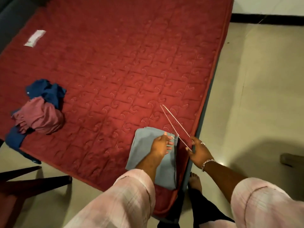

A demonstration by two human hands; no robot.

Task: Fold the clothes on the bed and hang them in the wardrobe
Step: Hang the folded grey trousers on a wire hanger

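A folded grey-blue garment (pixel 143 145) lies at the near right corner of the red quilted bed (pixel 115 63). My left hand (pixel 162 144) rests on top of it, fingers pinching the hook end of a thin metal wire hanger (pixel 172 122). My right hand (pixel 198 151) grips the hanger's lower bar just off the bed's edge. The hanger slants up over the mattress. A crumpled pink garment (pixel 39 117) and a dark blue garment (pixel 47 92) lie in a heap at the bed's left side.
A white label (pixel 34 38) lies at the far left of the bed. Dark chair legs (pixel 32 180) stand at the lower left. Pale tiled floor (pixel 263 96) runs along the right. My bare foot (pixel 195 181) is beside the bed's corner.
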